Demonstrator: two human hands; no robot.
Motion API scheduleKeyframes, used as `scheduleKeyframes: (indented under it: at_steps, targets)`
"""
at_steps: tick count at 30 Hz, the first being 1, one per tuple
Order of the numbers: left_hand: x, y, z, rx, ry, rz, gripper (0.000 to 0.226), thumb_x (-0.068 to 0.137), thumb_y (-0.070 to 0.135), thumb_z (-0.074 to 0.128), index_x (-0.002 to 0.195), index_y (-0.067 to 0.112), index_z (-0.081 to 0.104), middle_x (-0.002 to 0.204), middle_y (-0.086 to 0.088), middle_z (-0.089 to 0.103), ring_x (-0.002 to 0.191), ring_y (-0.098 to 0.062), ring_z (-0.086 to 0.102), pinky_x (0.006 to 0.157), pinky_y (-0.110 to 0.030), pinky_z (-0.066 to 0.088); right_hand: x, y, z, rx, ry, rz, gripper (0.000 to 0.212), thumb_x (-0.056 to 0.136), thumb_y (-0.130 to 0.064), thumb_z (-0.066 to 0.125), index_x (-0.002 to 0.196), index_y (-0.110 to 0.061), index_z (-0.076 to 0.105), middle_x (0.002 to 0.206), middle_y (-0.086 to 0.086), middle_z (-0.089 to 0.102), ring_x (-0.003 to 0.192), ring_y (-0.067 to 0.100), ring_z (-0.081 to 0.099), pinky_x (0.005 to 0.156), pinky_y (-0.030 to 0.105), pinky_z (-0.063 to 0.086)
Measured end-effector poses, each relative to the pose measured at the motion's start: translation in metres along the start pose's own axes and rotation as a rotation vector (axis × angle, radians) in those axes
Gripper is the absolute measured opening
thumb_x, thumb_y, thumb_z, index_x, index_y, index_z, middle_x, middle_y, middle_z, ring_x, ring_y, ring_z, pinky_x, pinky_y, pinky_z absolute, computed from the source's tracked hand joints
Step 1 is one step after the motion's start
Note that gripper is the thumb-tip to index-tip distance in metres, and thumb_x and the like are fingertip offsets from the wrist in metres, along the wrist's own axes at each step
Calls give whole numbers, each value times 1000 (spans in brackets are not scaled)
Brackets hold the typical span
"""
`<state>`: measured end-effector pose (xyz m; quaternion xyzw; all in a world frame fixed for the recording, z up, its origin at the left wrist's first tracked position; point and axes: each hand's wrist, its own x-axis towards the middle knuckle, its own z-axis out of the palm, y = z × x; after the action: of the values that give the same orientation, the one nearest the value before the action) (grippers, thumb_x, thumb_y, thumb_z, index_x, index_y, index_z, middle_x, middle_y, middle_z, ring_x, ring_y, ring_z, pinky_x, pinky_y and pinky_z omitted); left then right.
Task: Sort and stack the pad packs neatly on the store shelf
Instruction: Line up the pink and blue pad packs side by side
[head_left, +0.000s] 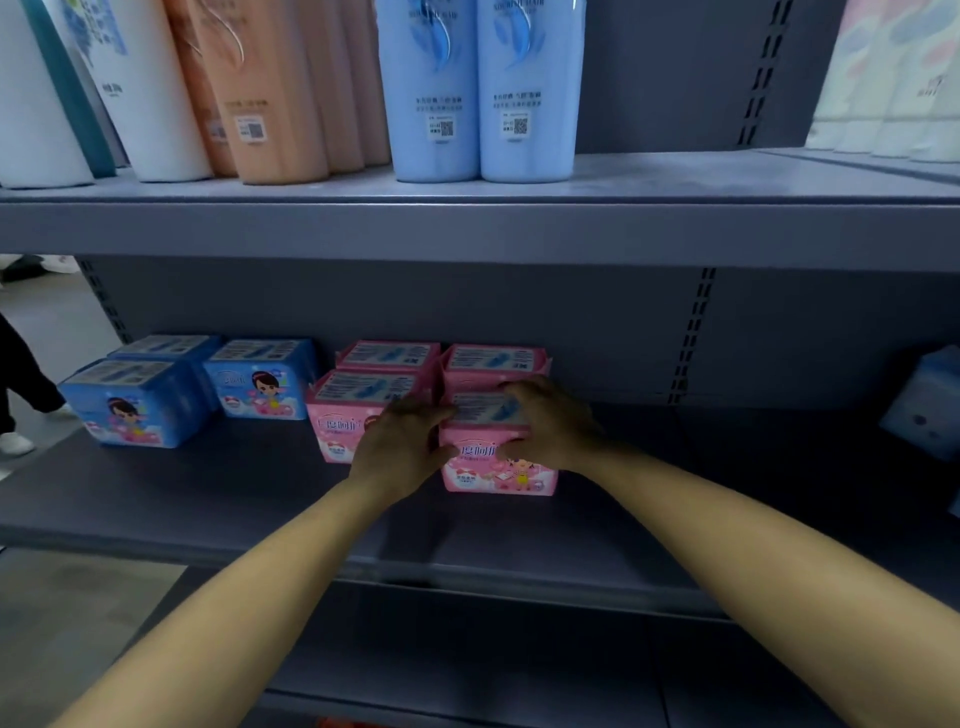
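Hands: both forearms reach forward and up from the bottom corners of the head view and meet on one pink pack (498, 467) at the front of the shelf (208, 493).
Left hand: the left hand (402, 447) lies against the pack's left side, back of the hand up, fingers curled onto its top left edge, thumb at the front face.
Right hand: the right hand (550, 421) grips the pack's right side, fingers curled over the top, thumb pressed on the front face.
Held pack: standing upright on the shelf board, printed front toward the camera, clamped between the two hands.
Behind the hands: a second pink pack (493, 361) sits just behind the held one, touching or nearly so.
Left of the left hand: two more pink packs, front one (353, 410) partly hidden by the left hand, back one (389, 356) behind it.
Further left: three blue packs (260, 379), well apart from the hands.
Above the hands: upper shelf with blue bottles (483, 88), orange bottles (270, 88) and white bottles (150, 88).
Right of the right hand: a pale blue box (930, 410) at the edge of the view.
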<state>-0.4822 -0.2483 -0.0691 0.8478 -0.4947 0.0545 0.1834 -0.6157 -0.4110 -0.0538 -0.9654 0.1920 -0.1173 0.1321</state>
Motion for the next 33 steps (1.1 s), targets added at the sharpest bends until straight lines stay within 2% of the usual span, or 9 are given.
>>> scheduleKeyframes:
  at_steps: [3, 9, 21, 33]
  targets:
    - [7, -2, -1, 115, 8, 21, 56, 87, 44, 63, 139, 29, 49, 141, -3, 44, 133, -27, 33, 110, -38, 31, 2, 4, -2, 67, -25, 9, 81, 70, -41, 78, 138, -16, 42, 140, 5, 40, 128, 23, 36, 104, 33, 32]
    - [15, -5, -1, 138, 67, 42, 53, 84, 39, 67, 134, 25, 55, 137, 4, 48, 130, -23, 31, 107, -36, 28, 4, 9, -5, 131, -83, 16, 85, 78, -29, 75, 148, -17, 29, 153, 2, 25, 137, 19, 28, 102, 21, 24]
    - [20, -11, -1, 33, 61, 17, 55, 84, 34, 70, 135, 21, 54, 140, -1, 50, 133, -22, 37, 111, -36, 31, 11, 1, -5, 75, -83, 13, 78, 83, -28, 70, 147, -11, 29, 154, 4, 25, 139, 20, 26, 111, 29, 24]
    - [33, -8, -7, 117, 25, 33, 52, 82, 36, 71, 130, 20, 57, 133, -3, 57, 125, -24, 47, 105, -36, 37, 20, 8, 3, 70, -66, 15, 77, 83, -25, 70, 147, -11, 29, 153, 4, 24, 140, 20, 22, 113, 32, 23]
